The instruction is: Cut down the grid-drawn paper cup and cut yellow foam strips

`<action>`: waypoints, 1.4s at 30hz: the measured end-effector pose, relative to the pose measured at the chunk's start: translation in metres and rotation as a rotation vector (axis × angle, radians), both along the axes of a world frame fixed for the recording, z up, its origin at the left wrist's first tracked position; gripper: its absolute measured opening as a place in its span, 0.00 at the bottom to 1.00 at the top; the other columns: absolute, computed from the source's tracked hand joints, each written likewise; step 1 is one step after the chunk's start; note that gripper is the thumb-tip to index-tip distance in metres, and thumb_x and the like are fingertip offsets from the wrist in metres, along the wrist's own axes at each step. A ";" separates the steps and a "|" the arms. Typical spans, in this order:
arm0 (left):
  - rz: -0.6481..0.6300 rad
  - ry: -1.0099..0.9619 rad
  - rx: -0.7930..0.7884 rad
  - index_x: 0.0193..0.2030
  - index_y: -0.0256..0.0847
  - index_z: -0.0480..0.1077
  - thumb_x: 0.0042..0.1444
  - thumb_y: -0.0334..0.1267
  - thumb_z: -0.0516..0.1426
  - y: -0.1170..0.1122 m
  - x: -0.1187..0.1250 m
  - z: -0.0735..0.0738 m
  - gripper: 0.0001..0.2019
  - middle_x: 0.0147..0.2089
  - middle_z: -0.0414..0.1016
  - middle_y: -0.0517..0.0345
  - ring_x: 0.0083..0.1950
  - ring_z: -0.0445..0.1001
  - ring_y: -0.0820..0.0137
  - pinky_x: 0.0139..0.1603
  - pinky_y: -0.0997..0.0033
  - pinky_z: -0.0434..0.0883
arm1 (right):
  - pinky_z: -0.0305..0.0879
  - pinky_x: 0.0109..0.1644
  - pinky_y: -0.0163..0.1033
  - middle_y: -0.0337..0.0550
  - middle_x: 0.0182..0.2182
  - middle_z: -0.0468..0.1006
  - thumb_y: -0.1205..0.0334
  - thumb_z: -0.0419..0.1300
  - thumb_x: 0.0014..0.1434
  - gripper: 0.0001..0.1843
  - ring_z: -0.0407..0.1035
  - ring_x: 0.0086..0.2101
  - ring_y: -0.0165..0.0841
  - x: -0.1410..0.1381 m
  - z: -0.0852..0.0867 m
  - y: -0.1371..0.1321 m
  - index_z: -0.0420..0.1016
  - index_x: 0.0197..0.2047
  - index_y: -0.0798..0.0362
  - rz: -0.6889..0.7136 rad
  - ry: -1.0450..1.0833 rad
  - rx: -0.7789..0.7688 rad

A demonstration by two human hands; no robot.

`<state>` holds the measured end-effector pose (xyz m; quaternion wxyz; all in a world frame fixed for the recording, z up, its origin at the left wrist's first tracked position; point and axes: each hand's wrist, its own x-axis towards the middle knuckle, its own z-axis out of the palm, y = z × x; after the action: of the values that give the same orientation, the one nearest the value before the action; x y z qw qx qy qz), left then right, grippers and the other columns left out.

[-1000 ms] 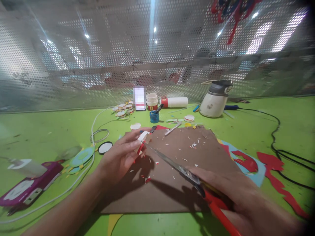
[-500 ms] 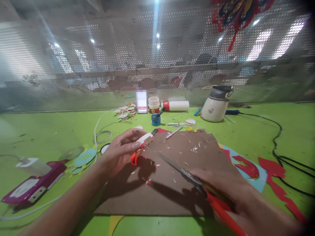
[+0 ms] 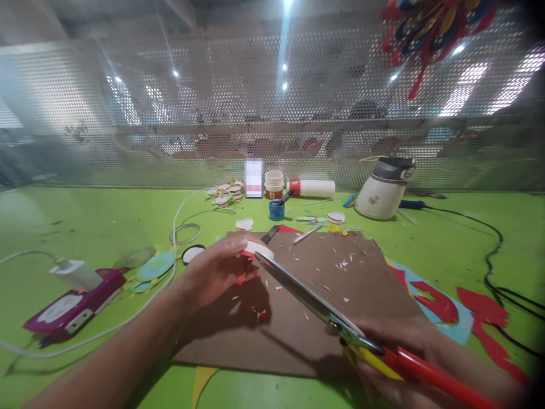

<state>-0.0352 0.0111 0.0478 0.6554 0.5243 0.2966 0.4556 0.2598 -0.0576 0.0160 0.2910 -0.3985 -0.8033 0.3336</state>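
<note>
Between the thumb and fingers of my left hand (image 3: 208,275) is a small curved white piece with a red side (image 3: 260,249). My right hand (image 3: 411,346) is wrapped around the handles of long metal scissors (image 3: 304,287), coloured red and yellow. The blades point up and left, and their tips are at the near edge of the white piece; whether they touch it I cannot tell. An orange-red bit (image 3: 240,279) shows below my left fingers, partly hidden. Beneath both hands lies a brown board (image 3: 315,341) scattered with red and white clippings.
A craft knife (image 3: 308,233) lies at the board's far edge. Behind stand a blue paint pot (image 3: 276,211), a phone (image 3: 254,179), paper cups (image 3: 273,184) and a white bottle (image 3: 380,192). A purple power strip (image 3: 76,309) sits left; red cutouts (image 3: 481,307) lie right.
The scissors have moved left and up, bringing their tips to the white piece. My left hand has turned the piece, so more red faces me. The view has shifted slightly left.
</note>
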 end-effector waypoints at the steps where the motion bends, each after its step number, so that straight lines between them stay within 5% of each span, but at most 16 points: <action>1: -0.007 -0.004 -0.011 0.32 0.34 0.81 0.47 0.51 0.65 -0.001 0.001 0.000 0.19 0.29 0.75 0.51 0.28 0.67 0.70 0.28 0.71 0.64 | 0.70 0.24 0.24 0.36 0.25 0.82 0.69 0.58 0.60 0.17 0.76 0.23 0.29 -0.001 0.001 0.000 0.85 0.47 0.50 0.038 0.011 -0.066; 5: -0.001 -0.040 -0.081 0.31 0.36 0.80 0.46 0.50 0.66 -0.001 0.002 -0.002 0.17 0.30 0.75 0.51 0.28 0.66 0.70 0.28 0.71 0.63 | 0.71 0.26 0.25 0.37 0.29 0.83 0.70 0.55 0.60 0.20 0.76 0.25 0.29 -0.003 0.009 -0.003 0.83 0.50 0.48 0.069 0.065 -0.219; 19: 0.002 -0.045 -0.108 0.30 0.35 0.79 0.45 0.51 0.67 0.000 0.003 -0.005 0.18 0.29 0.74 0.53 0.28 0.65 0.70 0.29 0.71 0.63 | 0.70 0.26 0.26 0.37 0.27 0.81 0.67 0.57 0.58 0.19 0.77 0.27 0.32 0.006 -0.002 0.000 0.84 0.48 0.46 0.093 0.100 -0.298; 24: -0.025 -0.023 -0.102 0.29 0.37 0.78 0.46 0.52 0.66 0.000 0.001 -0.004 0.17 0.30 0.74 0.53 0.29 0.66 0.68 0.29 0.70 0.62 | 0.68 0.22 0.25 0.37 0.24 0.79 0.64 0.59 0.58 0.14 0.75 0.23 0.30 0.005 -0.002 0.002 0.86 0.42 0.46 0.059 0.139 -0.277; 33: -0.059 -0.006 -0.112 0.29 0.37 0.77 0.46 0.53 0.65 -0.002 0.001 -0.007 0.18 0.30 0.73 0.52 0.31 0.69 0.66 0.32 0.69 0.65 | 0.69 0.24 0.27 0.37 0.26 0.80 0.62 0.62 0.54 0.19 0.74 0.24 0.31 0.001 -0.001 0.000 0.83 0.49 0.47 0.111 0.039 -0.173; 42: -0.078 -0.012 -0.121 0.28 0.37 0.76 0.47 0.53 0.65 -0.002 0.001 -0.006 0.18 0.30 0.73 0.51 0.30 0.68 0.67 0.31 0.68 0.64 | 0.75 0.36 0.32 0.39 0.34 0.85 0.68 0.58 0.60 0.16 0.80 0.33 0.36 0.000 0.022 -0.004 0.84 0.46 0.48 0.118 0.021 -0.243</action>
<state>-0.0338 0.0087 0.0420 0.7051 0.4922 0.2989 0.4139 0.2598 -0.0614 0.0376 0.2288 -0.3796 -0.7758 0.4491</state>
